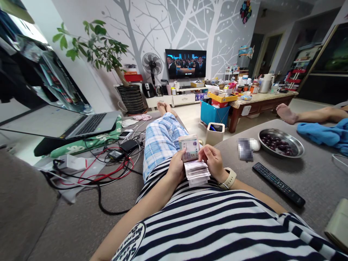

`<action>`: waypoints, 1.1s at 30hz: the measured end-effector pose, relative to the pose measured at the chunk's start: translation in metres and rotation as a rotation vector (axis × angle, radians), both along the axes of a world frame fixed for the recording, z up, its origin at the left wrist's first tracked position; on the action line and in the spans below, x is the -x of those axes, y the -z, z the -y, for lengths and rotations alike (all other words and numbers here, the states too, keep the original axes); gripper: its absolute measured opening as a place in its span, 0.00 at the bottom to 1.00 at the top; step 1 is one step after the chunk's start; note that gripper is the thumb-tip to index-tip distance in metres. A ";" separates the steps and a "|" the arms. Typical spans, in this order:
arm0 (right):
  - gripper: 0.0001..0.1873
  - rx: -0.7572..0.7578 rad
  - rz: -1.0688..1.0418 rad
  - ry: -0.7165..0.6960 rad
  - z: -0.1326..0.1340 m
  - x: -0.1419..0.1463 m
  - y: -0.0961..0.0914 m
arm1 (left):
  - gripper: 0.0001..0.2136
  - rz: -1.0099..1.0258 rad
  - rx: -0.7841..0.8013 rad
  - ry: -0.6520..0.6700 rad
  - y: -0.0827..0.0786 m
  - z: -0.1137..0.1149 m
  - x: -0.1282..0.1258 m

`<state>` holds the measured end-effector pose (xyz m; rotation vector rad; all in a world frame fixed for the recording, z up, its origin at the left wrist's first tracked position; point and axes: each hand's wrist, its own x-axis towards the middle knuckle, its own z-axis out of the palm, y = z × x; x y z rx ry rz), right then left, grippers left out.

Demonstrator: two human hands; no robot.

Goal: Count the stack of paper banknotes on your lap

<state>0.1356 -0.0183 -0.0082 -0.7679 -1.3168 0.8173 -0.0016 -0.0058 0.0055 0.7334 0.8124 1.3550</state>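
Note:
A stack of banknotes (190, 146) is held over my lap, its top note marked with a 5. My left hand (176, 167) grips the stack along its left side, thumb on top. Below, several pale notes (197, 172) fan down toward my striped shirt. My right hand (212, 160), with a pale watch (230, 179) on the wrist, has its fingers curled and pinched at the right edge of the stack. Part of the notes is hidden behind the fingers.
To the right on the grey sofa lie a remote control (278, 183), a white mouse (255, 145) and a metal bowl (281, 143) of dark fruit. Tangled cables (108, 170) and an open laptop (92, 125) are on the left. Another person's foot (286, 113) rests at the far right.

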 end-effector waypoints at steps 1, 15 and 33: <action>0.27 0.001 -0.010 0.001 -0.001 0.000 0.000 | 0.09 0.000 0.002 -0.006 0.000 0.000 0.000; 0.21 0.091 0.140 0.176 -0.013 -0.003 0.010 | 0.12 -0.010 -0.003 0.054 0.000 0.001 0.002; 0.14 0.001 0.007 0.072 -0.004 0.001 0.003 | 0.10 -0.016 -0.073 -0.001 0.004 -0.001 0.001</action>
